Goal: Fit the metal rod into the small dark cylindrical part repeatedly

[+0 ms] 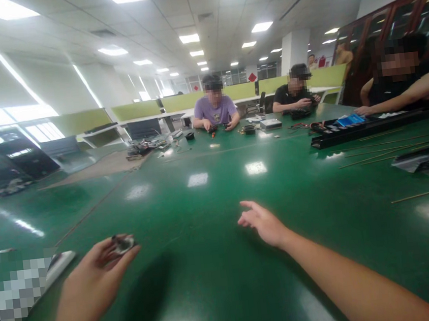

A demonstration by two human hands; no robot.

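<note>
My left hand [96, 275] is raised above the green tabletop [190, 224], thumb and fingers closed around a small round black-and-silver part [124, 244]. The fingers cover some of it, and its exact kind does not show. To the right, my right hand [261, 222] hovers over the table with its index finger stretched out and the other fingers loosely bent. Nothing shows in it.
A white strip-like object [62, 263], partly pixelated, lies left of my left hand. Thin rods [382, 155] and a long black tray [372, 126] with blue pieces are at right. Three people sit around the table. Loose electronic parts [146, 146] lie towards the back.
</note>
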